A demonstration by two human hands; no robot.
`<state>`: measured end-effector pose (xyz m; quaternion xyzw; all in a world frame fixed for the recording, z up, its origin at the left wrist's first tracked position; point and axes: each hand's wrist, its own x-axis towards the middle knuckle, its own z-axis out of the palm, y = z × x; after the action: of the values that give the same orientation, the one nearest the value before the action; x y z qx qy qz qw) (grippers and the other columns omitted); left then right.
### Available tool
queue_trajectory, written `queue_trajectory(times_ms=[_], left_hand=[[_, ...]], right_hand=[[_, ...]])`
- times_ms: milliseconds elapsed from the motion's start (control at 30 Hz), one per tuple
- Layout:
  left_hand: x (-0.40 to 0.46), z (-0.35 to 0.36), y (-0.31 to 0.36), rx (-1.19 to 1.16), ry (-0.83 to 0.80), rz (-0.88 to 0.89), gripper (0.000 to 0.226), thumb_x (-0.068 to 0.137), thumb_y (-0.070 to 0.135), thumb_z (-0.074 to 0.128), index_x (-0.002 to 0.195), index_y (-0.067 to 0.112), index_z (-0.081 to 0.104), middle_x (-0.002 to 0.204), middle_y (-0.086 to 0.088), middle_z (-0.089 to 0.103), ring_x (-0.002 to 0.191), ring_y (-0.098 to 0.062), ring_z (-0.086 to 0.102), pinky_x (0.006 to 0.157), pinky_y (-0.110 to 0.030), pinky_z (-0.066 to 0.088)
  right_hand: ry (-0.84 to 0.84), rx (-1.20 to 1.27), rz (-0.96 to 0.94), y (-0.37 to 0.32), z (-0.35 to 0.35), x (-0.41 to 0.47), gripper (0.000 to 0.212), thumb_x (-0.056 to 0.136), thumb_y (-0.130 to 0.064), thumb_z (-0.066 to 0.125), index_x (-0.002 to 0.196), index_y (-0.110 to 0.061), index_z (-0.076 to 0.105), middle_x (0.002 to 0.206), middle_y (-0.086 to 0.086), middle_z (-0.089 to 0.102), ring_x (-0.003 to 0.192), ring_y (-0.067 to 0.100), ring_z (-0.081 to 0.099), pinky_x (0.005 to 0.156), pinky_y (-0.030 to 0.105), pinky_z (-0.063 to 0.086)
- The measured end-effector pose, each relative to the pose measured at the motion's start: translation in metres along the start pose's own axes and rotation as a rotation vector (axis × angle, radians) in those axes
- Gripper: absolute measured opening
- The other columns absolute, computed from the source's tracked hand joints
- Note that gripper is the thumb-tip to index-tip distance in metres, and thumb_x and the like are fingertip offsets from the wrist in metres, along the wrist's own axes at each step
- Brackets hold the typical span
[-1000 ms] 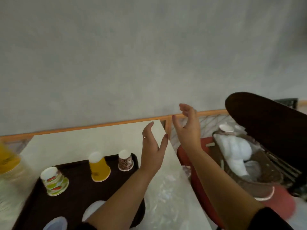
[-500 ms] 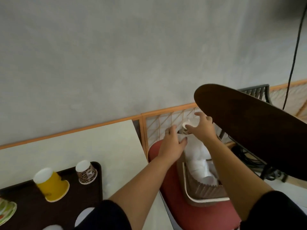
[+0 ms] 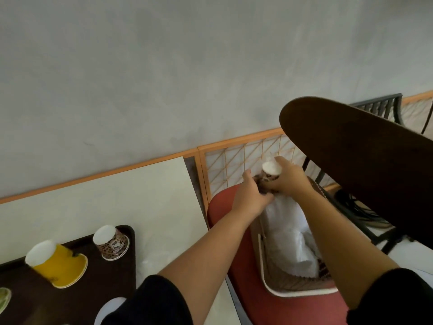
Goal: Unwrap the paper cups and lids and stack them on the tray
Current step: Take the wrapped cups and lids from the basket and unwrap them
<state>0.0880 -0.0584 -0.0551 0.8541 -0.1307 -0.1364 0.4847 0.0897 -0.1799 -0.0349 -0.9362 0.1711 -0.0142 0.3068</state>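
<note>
A stack of leopard-print paper cups (image 3: 270,174) in clear plastic wrap (image 3: 290,233) stands in a brown basket (image 3: 302,292) on a red chair seat (image 3: 248,299). My right hand (image 3: 289,180) grips the top of the stack, and my left hand (image 3: 254,200) holds the stack just below it. On the dark tray (image 3: 98,275) at lower left, a yellow cup (image 3: 57,263) and a leopard-print cup (image 3: 111,242) stand upside down. A green-patterned cup (image 3: 3,299) shows at the left edge.
The tray lies on a white table (image 3: 117,198) against a grey wall. An orange lattice rail (image 3: 236,160) runs behind the chair. A dark wooden chair back (image 3: 365,160) looms right of my hands, with a black metal chair (image 3: 379,106) beyond.
My view swung right from the tray to the chair. Both hands reached into the basket and closed on the wrapped cup stack.
</note>
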Motion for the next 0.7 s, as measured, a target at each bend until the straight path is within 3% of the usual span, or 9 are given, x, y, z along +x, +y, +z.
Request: queue_trajectory(times_ms=[200, 333, 467, 600, 700], left_hand=[[0.007, 0.001, -0.007, -0.049, -0.046, -0.002, 0.088, 0.083, 0.019, 0.068, 0.150, 0.011, 0.011, 0.148, -0.005, 0.040, 0.118, -0.022, 0.056, 0.098, -0.032, 0.044], [0.007, 0.001, -0.004, -0.066, -0.052, 0.039, 0.081, 0.081, 0.026, 0.073, 0.145, 0.010, 0.026, 0.144, -0.005, 0.045, 0.125, -0.020, 0.050, 0.091, -0.020, 0.038], [0.009, 0.004, -0.003, -0.066, -0.070, 0.024, 0.083, 0.077, 0.036, 0.076, 0.142, 0.011, 0.033, 0.138, -0.004, 0.050, 0.124, -0.021, 0.051, 0.097, -0.028, 0.043], [0.012, 0.002, 0.001, -0.052, -0.060, -0.025, 0.093, 0.071, 0.042, 0.079, 0.144, 0.014, 0.028, 0.139, -0.004, 0.048, 0.125, -0.024, 0.048, 0.102, -0.038, 0.044], [0.012, -0.001, 0.008, -0.155, -0.017, -0.076, 0.085, 0.067, 0.042, 0.082, 0.135, 0.014, 0.038, 0.132, -0.003, 0.052, 0.118, -0.019, 0.051, 0.099, -0.034, 0.045]], right_hand=[[0.237, 0.116, -0.063, 0.001, -0.032, -0.003, 0.074, 0.068, -0.046, 0.078, 0.130, -0.021, 0.048, 0.109, 0.001, 0.062, 0.105, 0.023, 0.061, 0.078, 0.034, 0.053], [0.378, 0.281, -0.135, -0.013, -0.064, -0.008, 0.077, 0.064, -0.051, 0.078, 0.129, -0.027, 0.045, 0.116, -0.003, 0.061, 0.101, 0.014, 0.059, 0.085, 0.037, 0.054], [0.534, 0.371, -0.217, -0.028, -0.085, -0.019, 0.076, 0.065, -0.051, 0.078, 0.130, -0.030, 0.044, 0.122, -0.007, 0.058, 0.105, 0.008, 0.054, 0.092, 0.032, 0.049], [0.630, 0.576, -0.270, -0.038, -0.099, -0.032, 0.078, 0.061, -0.055, 0.076, 0.129, -0.032, 0.045, 0.113, -0.015, 0.052, 0.104, 0.006, 0.055, 0.093, 0.034, 0.052], [0.666, 0.674, -0.337, -0.046, -0.108, -0.044, 0.081, 0.061, -0.055, 0.075, 0.131, -0.030, 0.042, 0.110, -0.020, 0.052, 0.103, 0.003, 0.058, 0.089, 0.026, 0.053]])
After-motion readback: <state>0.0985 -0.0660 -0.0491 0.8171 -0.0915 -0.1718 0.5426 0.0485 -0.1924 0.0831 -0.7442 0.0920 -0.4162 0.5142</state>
